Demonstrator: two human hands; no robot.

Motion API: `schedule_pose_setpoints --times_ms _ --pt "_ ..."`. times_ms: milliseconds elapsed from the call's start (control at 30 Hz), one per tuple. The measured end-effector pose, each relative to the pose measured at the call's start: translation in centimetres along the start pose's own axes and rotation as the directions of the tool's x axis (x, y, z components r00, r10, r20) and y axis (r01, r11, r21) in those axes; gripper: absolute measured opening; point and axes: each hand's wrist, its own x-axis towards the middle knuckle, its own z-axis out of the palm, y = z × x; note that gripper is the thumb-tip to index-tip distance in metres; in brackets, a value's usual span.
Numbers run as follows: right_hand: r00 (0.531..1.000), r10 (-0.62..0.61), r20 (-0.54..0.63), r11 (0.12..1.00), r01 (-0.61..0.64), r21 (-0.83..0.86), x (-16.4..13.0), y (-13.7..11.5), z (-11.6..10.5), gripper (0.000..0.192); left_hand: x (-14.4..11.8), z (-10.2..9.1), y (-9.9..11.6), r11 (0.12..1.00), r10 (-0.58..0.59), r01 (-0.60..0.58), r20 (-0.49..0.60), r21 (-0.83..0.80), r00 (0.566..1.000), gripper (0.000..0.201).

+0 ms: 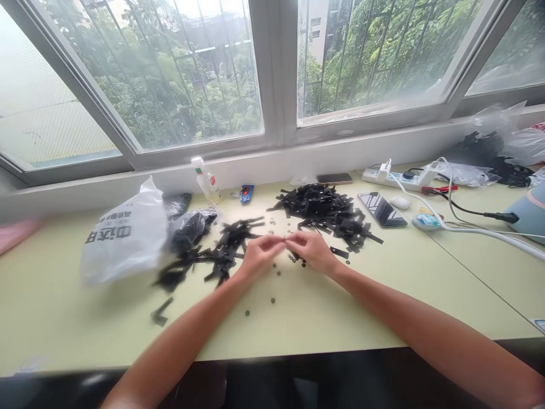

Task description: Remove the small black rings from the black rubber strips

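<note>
My left hand (263, 251) and my right hand (312, 250) meet fingertip to fingertip over the middle of the table, both closed in a pinch. Whatever sits between the fingertips is too small to name. Behind my right hand lies a big heap of black fabric strips (317, 204). A looser pile of black strips (230, 244) spreads to the left of my left hand. Small dark round pieces (273, 300) are scattered on the tabletop below and around the hands. One black strip (339, 252) rests just right of my right hand.
On the left stands a white plastic bag (128, 238) beside a dark plastic bag (189, 227). A clear bottle (206, 180) is by the window wall. To the right lie a phone (382, 209), a white power strip (400, 179) and trailing cables (468, 229).
</note>
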Motion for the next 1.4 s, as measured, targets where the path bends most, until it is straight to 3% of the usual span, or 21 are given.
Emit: schedule_pose_setpoints --times_ms 167,533,667,767,900,1100,1267,1400 --pt "1.000 0.004 0.027 1.000 -0.003 -0.023 0.0 0.3 0.1 0.026 0.2 0.0 -0.5 0.999 0.029 -0.029 -0.006 0.046 1.000 0.027" --pt "0.994 0.064 0.085 0.998 -0.066 0.022 0.2 0.1 -0.3 0.027 0.8 -0.5 -1.6 0.998 0.041 -0.041 0.004 -0.057 0.999 0.028" --pt "0.997 0.072 0.011 0.996 -0.073 0.058 0.4 0.1 -0.5 0.029 0.7 -0.9 -1.2 0.961 0.144 -0.161 0.087 0.225 0.986 0.033" --pt "0.992 0.077 -0.095 0.992 -0.067 0.111 0.6 0.3 -0.9 0.032 0.6 -1.0 -1.1 0.816 0.222 -0.337 0.283 0.470 0.933 0.036" --pt "0.972 0.122 -0.199 0.985 -0.094 0.145 1.0 0.5 -1.5 0.036 0.6 -0.9 -1.0 0.656 0.229 -0.475 0.445 0.587 0.866 0.043" --pt "0.960 0.139 -0.244 0.983 -0.105 0.149 1.3 1.1 -1.6 0.037 1.0 -0.4 -1.1 0.632 0.226 -0.476 0.442 0.612 0.868 0.047" --pt "0.958 0.147 -0.244 0.982 -0.113 0.150 1.5 1.8 -1.7 0.036 1.6 0.0 -1.3 0.587 0.227 -0.487 0.445 0.647 0.866 0.038" --pt "0.961 0.159 -0.228 0.983 -0.132 0.131 1.6 2.0 -1.8 0.037 2.1 -0.3 -1.4 0.667 0.216 -0.441 0.411 0.600 0.886 0.033"
